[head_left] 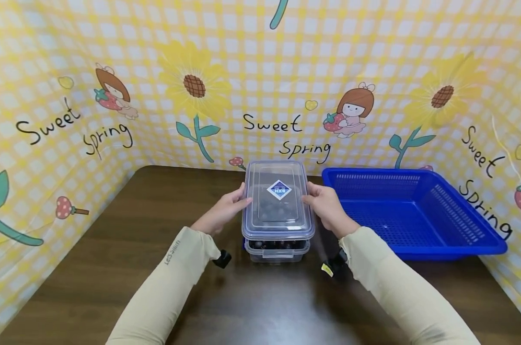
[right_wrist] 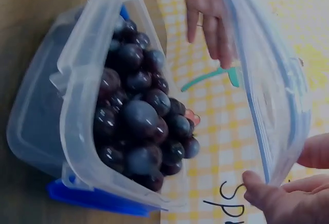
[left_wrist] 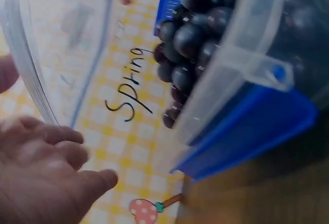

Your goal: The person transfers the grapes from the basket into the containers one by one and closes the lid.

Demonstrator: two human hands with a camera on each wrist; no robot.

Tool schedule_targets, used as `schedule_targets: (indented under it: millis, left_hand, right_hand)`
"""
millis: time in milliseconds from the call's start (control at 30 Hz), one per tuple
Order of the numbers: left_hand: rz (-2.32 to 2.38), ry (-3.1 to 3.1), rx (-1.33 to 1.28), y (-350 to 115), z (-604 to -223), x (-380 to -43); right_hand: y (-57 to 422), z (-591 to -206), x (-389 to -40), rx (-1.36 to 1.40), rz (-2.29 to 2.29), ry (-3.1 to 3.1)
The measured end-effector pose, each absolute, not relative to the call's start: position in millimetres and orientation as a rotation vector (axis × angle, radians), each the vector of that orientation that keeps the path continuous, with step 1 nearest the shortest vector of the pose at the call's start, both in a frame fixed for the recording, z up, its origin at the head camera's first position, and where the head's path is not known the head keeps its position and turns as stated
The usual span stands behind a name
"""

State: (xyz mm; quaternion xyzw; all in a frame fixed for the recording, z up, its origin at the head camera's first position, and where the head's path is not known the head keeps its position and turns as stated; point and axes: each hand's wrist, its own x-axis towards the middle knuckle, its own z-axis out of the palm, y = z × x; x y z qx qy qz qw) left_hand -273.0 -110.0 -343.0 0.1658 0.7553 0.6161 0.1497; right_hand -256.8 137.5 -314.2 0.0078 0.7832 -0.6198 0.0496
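A clear plastic lid with a blue rim and a diamond-shaped sticker is held above a clear food container. My left hand grips its left edge, thumb on top. At the opposite edge, my right hand pinches the lid between thumb and fingers. Dark grapes are heaped above the container's rim in the right wrist view. Blue side clips hang folded outward from the container in the left wrist view. A gap shows between lid and grapes in both wrist views.
A blue plastic basket with perforated sides stands to the right on the brown wooden table. A yellow checked cloth with flower and cartoon prints hangs behind and along both sides.
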Motion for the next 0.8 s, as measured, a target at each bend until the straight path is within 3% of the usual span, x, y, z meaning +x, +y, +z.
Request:
schedule_targets:
  millis: [800]
  left_hand:
    - [1.654,2.187,0.422,-108.1,-367.7,-270.2]
  right_hand:
    - [134.6,-346.7,-256.0,0.056,-1.738,2.501]
